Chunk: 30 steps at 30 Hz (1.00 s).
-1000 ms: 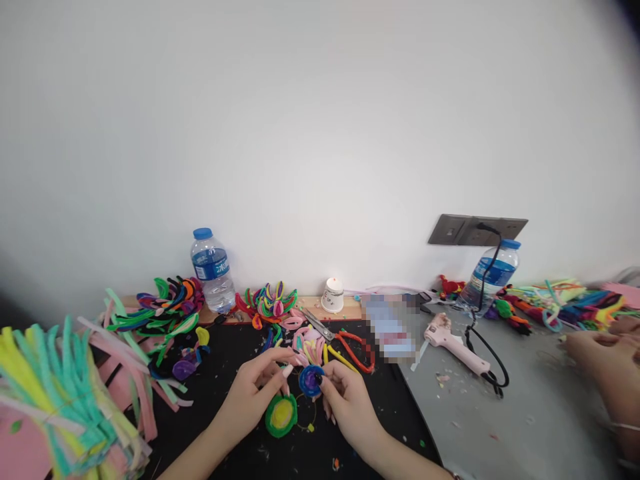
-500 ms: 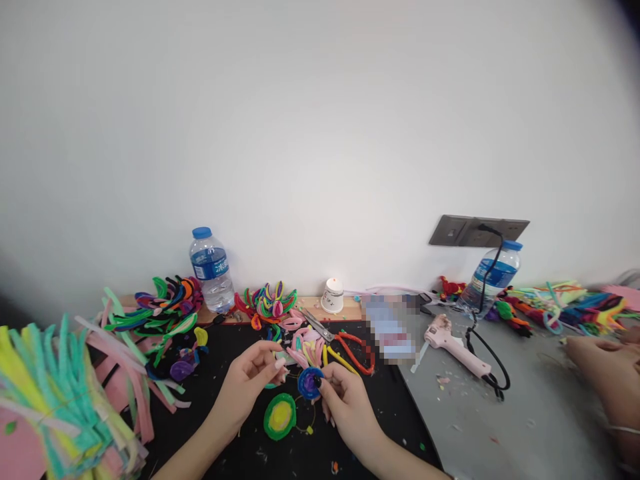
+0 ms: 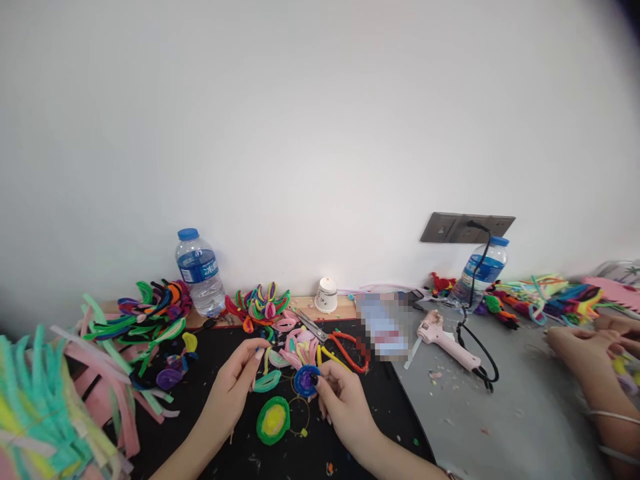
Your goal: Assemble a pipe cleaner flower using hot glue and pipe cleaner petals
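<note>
My right hand [image 3: 345, 400] pinches a blue and purple coiled pipe-cleaner disc [image 3: 306, 381] between thumb and fingers. To its left, my left hand [image 3: 237, 373] is closed in a pinch; a speck of blue shows at the fingertips, too small to name. Just below those fingertips is a teal pipe-cleaner loop [image 3: 267, 382]. A green oval with a yellow middle [image 3: 273, 420] lies on the black mat [image 3: 225, 453], beside a thin wire ring [image 3: 300, 417]. Pink pipe-cleaner loops [image 3: 300, 341] and scissors [image 3: 311, 325] lie beyond my hands.
Pipe-cleaner bundles [image 3: 45, 393] crowd the left side. Water bottles stand at the left [image 3: 200, 273] and right [image 3: 479, 273], near a paper cup [image 3: 327, 295]. A pink glue gun [image 3: 450, 345] with a black cord lies on the grey mat [image 3: 465, 427]. Another person's hand [image 3: 583, 353] is at the far right.
My left hand has drawn a little left, away from the disc, uncovering the teal loop. The right hand keeps hold of the disc. The view has turned slightly right.
</note>
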Available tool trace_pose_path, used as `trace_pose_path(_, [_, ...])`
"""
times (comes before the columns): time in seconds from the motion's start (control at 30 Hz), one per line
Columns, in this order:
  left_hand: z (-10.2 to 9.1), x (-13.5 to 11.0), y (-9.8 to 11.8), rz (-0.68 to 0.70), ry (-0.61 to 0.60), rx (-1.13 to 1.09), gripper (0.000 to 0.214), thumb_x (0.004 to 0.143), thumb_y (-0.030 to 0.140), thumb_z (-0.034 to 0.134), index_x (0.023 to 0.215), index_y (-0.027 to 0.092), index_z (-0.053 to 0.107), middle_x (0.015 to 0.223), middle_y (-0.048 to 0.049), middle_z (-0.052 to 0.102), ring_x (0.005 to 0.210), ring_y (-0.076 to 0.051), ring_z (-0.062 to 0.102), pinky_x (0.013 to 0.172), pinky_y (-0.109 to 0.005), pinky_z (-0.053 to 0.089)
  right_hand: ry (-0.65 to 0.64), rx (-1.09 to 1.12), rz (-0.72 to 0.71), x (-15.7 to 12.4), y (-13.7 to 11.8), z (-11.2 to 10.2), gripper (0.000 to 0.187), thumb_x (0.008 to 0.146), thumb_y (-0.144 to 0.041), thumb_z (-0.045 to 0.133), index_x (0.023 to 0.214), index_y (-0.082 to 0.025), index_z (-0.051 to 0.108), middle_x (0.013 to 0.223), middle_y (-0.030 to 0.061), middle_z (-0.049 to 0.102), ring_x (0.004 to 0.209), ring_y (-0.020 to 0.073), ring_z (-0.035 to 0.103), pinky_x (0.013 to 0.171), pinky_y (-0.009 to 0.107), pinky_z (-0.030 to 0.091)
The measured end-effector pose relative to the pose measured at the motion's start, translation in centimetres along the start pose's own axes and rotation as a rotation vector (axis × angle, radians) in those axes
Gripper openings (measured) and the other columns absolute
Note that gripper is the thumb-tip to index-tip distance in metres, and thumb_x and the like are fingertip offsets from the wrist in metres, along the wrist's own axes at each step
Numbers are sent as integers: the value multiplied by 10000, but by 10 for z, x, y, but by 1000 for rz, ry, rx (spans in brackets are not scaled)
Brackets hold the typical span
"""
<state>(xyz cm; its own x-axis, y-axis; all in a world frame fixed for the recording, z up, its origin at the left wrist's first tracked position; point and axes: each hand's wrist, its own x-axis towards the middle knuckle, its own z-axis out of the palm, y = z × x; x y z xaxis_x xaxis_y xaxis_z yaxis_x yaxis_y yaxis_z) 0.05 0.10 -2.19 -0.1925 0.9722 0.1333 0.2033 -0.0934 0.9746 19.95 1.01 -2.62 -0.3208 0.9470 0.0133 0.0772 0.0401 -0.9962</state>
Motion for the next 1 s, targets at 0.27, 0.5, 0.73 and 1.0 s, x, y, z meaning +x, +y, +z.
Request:
trace_pose_path(0.27, [-3,1,-4,36,-8,14,261,858,371,532,1036,201,621,582,37,599,559,-169,584,567,-253,478,26,0,-22,2,4,-1,379,828,-540,507,706,-181,492,514,-58,425,405,72,364,389,194,266])
trace_pose_path(0.5, [-2,3,-2,-63,-40,47,173,709,295,712,854,200,701,722,-24,769,727,-227,700,688,-285,534,62,9,-26,4,11,-5,339,848,-490,505,725,-175,486,578,-36,489,420,70,381,407,199,280])
trace_pose_path(0.73, [1,-3,5,82,-164,234,130,736,248,667,836,174,705,455,71,523,465,-141,542,525,-234,436,55,29,-22,4,8,-5,309,855,-452,508,720,-176,475,586,-40,478,425,70,383,408,198,282])
trace_pose_path(1.0, [7,-11,12,235,-428,342,122,810,254,626,858,199,723,664,13,547,599,-147,508,566,-231,391,-28,-41,-80,0,8,-4,253,863,-375,500,707,-177,486,502,-73,390,413,74,356,417,202,265])
